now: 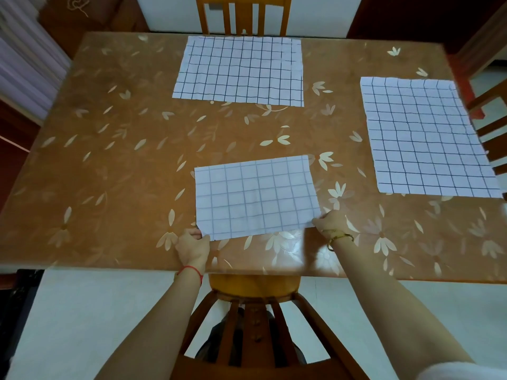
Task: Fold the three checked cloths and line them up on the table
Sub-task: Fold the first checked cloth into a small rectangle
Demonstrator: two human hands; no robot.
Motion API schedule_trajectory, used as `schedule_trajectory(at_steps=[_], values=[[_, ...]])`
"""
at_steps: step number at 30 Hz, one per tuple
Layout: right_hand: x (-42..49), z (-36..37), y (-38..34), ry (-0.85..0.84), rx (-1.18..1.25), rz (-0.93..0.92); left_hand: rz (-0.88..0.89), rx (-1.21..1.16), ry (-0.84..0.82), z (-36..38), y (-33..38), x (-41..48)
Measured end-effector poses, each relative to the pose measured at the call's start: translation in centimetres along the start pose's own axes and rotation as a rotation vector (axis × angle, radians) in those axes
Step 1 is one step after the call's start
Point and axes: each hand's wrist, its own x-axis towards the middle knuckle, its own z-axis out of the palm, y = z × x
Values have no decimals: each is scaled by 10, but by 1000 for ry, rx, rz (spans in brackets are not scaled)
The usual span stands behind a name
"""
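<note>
At the near edge of the table [109, 160] lies the near cloth [256, 197], flat and slightly askew. The left hand [192, 246] pinches its near left corner and the right hand [330, 222] pinches its near right corner. The fingertips are hidden at the cloth's edge. How many layers it has is hard to tell. The far cloth [241, 69] lies spread by the far chair [242, 15], whose top is cut off. The right cloth [422, 138] lies spread well apart, reaching the table's right edge. A near chair [255, 311] stands below the hands.
</note>
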Motion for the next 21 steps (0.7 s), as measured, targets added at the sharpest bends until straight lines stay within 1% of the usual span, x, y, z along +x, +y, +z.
schedule_trajectory(at_steps=[6,9,13,16,19,21], values=[[-19,6,13,-98,-95,-6,65,-23,-12,-18,-12,1],[-25,10,21,-140,-73,25,75,7,-44,-25,-24,9],[-31,12,22,-80,5,-7,-46,-159,-128,-31,-32,18],[-34,16,20,-66,76,11,-80,-211,-158,-34,-36,23],[-34,20,19,9,166,24,-128,-270,-193,-35,-36,26],[-31,23,19,26,195,30,-145,-292,-217,-35,-35,28]])
